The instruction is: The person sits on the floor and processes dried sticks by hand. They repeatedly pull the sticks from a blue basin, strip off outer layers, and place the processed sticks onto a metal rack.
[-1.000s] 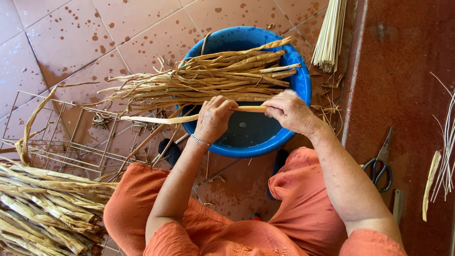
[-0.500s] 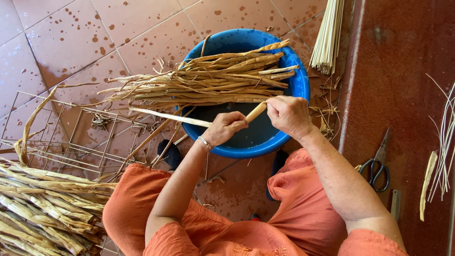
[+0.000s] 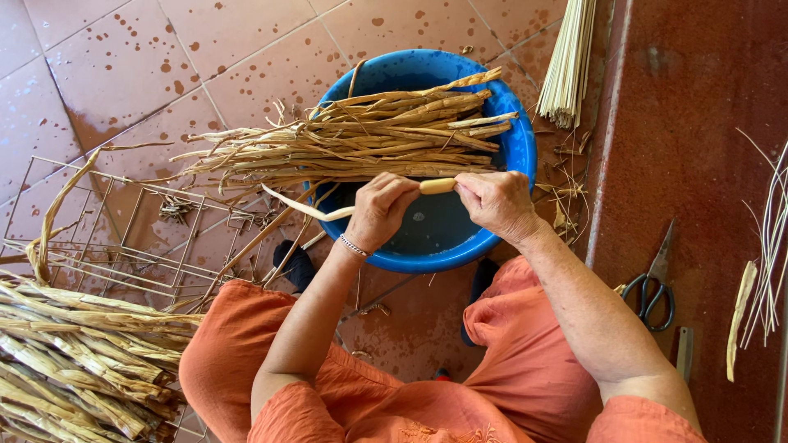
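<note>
Hands over blue tub [image 3: 517, 152], both closed on one pale strip [image 3: 437, 185]. Left hand [image 3: 382, 209] wrapped round strip, fingers curled tight; strip's thin end curving out leftward past the knuckles (bracelet on that wrist). Right hand [image 3: 497, 201] pinching the thicker end, fingers folded shut. Strip held level, just above the tub's water. Bundle of dry stalks [image 3: 361, 135] lying across tub rim. Second bundle [image 3: 74, 353] at lower left, beside wire rack [image 3: 115, 238]. Scissors [image 3: 652, 283] on red floor to the right.
</note>
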